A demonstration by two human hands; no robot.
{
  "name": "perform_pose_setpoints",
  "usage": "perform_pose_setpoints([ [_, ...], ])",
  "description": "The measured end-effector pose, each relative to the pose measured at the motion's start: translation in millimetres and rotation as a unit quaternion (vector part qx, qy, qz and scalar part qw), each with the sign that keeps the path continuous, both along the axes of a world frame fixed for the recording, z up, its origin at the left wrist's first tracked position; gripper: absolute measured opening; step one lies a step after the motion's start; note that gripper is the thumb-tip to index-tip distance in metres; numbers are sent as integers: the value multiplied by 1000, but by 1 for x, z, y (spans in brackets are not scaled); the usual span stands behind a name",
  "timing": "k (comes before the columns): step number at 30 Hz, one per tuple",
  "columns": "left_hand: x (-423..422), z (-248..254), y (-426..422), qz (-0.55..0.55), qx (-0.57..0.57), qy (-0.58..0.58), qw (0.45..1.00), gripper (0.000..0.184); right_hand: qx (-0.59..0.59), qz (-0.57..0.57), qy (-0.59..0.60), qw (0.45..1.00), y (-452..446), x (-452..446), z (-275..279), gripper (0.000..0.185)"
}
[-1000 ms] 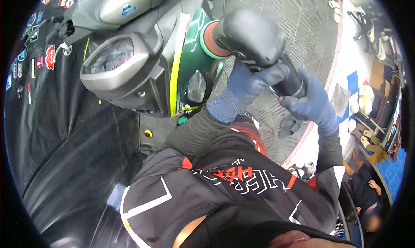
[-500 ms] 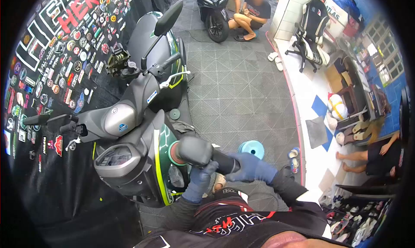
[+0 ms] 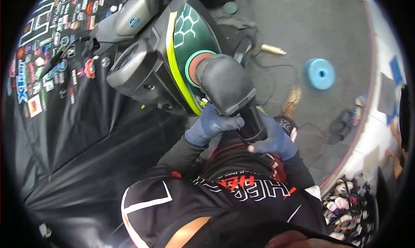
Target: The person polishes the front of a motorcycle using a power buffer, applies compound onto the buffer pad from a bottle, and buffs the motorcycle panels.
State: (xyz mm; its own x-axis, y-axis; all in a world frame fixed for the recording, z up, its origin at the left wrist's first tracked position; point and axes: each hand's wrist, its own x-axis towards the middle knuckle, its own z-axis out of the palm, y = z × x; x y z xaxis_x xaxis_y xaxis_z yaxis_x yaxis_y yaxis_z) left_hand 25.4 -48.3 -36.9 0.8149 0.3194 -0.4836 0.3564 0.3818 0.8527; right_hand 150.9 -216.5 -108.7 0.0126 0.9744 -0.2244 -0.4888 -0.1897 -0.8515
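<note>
A black polisher [image 3: 227, 81] is held by both hands, its round teal-rimmed pad [image 3: 193, 62] against the dark green side panel [image 3: 190, 33] of a scooter. My left hand [image 3: 208, 126], in a blue glove, is closed on the polisher's body just behind the head. In a matching glove, my right hand [image 3: 276, 137] wraps the rear handle, a fingertip showing bare. A neon yellow strip [image 3: 178, 68] edges the panel beside the pad. The pad's working face is hidden against the panel.
A round blue stool [image 3: 320, 74] stands on the dark tiled floor to the right. A cord [image 3: 279, 66] trails near a cream-coloured tube-like item [image 3: 272, 49]. Black sheeting covers the left side. Footwear [image 3: 346, 209] is piled at lower right, near another person's bare leg [image 3: 396, 150].
My view has tilted down and closer to the scooter's front. The polisher still meets the green panel, at a slightly different angle. Both hands keep hold of it.
</note>
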Motion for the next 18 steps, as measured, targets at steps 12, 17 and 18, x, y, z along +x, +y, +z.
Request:
perform_pose_setpoints([
  [12, 24, -16, -24, 131, -91, -152, 975, 95, 110, 148, 362, 914, 19, 19, -46, 86],
  [17, 42, 2, -13, 157, -66, -155, 973, 94, 110, 172, 368, 907, 36, 43, -21, 77],
  [18, 43, 7, -11, 174, -82, -152, 969, 93, 86, 214, 405, 885, 39, 46, -17, 75],
])
